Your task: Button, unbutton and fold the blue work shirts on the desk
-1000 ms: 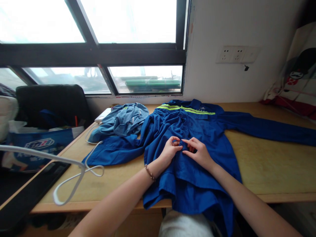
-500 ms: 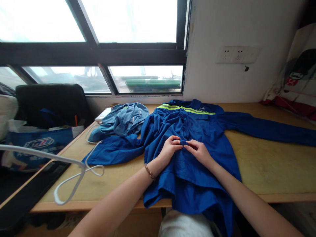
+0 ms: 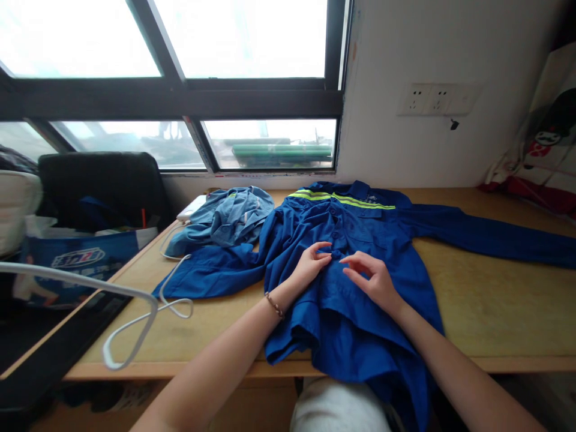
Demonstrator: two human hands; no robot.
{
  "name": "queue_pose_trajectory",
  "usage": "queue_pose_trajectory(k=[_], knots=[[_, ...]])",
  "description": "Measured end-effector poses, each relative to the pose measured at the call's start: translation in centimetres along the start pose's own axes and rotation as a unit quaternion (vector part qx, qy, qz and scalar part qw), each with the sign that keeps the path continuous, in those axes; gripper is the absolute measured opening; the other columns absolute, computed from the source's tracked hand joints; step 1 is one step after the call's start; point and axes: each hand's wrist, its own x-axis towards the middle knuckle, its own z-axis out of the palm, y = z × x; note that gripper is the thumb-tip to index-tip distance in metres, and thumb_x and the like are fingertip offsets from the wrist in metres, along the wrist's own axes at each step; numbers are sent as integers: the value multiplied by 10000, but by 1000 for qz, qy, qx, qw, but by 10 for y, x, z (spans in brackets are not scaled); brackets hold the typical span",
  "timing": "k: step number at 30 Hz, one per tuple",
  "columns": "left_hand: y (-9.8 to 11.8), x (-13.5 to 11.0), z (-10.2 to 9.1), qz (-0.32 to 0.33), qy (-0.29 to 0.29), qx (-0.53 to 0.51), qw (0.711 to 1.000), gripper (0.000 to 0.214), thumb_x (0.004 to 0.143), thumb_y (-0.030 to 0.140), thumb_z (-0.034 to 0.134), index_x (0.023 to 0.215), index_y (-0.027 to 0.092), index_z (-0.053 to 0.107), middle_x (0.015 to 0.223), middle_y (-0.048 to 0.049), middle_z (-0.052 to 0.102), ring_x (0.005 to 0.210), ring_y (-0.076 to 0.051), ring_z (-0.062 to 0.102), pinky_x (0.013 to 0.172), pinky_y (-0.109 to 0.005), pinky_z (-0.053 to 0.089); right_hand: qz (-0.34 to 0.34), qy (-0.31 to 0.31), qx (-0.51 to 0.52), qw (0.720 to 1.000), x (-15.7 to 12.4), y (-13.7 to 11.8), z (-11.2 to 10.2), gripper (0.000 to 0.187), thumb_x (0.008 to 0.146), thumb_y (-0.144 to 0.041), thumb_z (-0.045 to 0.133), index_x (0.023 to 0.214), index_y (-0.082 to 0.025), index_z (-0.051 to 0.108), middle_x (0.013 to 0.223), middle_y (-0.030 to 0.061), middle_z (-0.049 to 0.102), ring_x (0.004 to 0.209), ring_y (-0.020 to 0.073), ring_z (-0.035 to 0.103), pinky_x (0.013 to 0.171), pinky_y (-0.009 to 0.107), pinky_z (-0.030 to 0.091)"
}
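A dark blue work shirt (image 3: 369, 288) with yellow-green reflective stripes lies spread on the table, its front hem hanging over the near edge. At the middle of its button placket is my left hand (image 3: 311, 264), thumb and forefinger apart, fingertips beside or lightly on the cloth; exact contact cannot be told. My right hand (image 3: 371, 279) hovers just to the right of the placket. Its thumb and curved fingers are parted, with nothing between them. A few buttons show on the placket above my hands.
A crumpled lighter blue garment (image 3: 225, 216) lies at the table's back left, beside a white box (image 3: 192, 207). A white cable (image 3: 148, 324) loops over the left edge. A blue bag (image 3: 81, 258) and black chair (image 3: 103, 186) stand left. Wall sockets (image 3: 438, 99) are behind.
Both hands had been pinching the placket together. The fingers have since parted, my right hand moving off to the right, and the pinched cloth has dropped flat.
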Motion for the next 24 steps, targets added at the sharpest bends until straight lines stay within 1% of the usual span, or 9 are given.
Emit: queue_pose_trajectory(k=[3,5,7,9,13,16,19,22,24], knots=[[-1,10,-10,7,-24,5,1000,471,645,205,626,1100,151,514,670,-3,619,431,-42,456,425,-157,307,-99,-151,-99,979,-5,-12,4,348,683,-339,624,1005,-216,579,883,40,564,794,166,510,698,275,420],[-1,13,-16,0,-63,0,998,519,627,162,624,1129,159,493,757,-30,640,521,-73,536,486,-169,371,-121,-190,-174,959,-6,-13,7,340,669,-264,612,1006,-227,574,910,37,559,845,175,493,730,281,401],[0,14,-19,-12,-103,-7,995,563,600,115,624,1142,165,483,854,-58,646,684,-128,604,609,-212,438,-112,-197,-226,947,-7,-11,9,269,660,-165,556,921,-223,584,837,19,559,802,161,488,697,264,384],[2,13,-19,-14,-130,-7,991,577,578,85,627,1134,163,495,925,-80,640,833,-177,608,729,-271,453,-97,-195,-255,942,-7,-8,10,230,628,-103,514,820,-213,575,755,2,545,745,147,482,655,250,363],[5,8,-17,11,-156,41,987,528,557,63,628,1075,156,574,1001,-91,629,919,-212,588,811,-314,439,-103,-201,-252,941,-8,-7,10,237,627,-107,496,823,-217,573,710,-8,537,702,139,480,618,241,337],[7,5,-16,46,-139,136,980,353,582,80,610,923,153,667,916,-63,661,988,-223,555,879,-313,398,-106,-206,-226,946,-9,-6,12,312,648,-106,473,914,-221,588,730,-7,560,684,131,490,623,236,337],[6,5,-17,91,-105,219,966,240,607,90,585,796,178,704,810,-44,679,1110,-224,474,934,-303,351,-95,-212,-206,951,-11,-4,14,347,641,-92,461,928,-226,604,733,-9,576,658,121,498,613,229,335],[2,7,-19,113,-95,241,959,197,626,108,580,752,188,708,791,-47,681,1109,-219,477,918,-294,363,-63,-189,-192,961,-11,-2,16,220,639,-143,522,824,-220,613,660,-24,560,591,110,478,564,228,312],[-1,10,-19,119,-86,242,959,169,628,120,592,738,181,704,785,-52,679,1089,-222,493,903,-295,376,-13,-145,-159,976,-9,2,17,89,628,-242,598,703,-197,585,571,-36,514,524,99,438,514,227,285]])
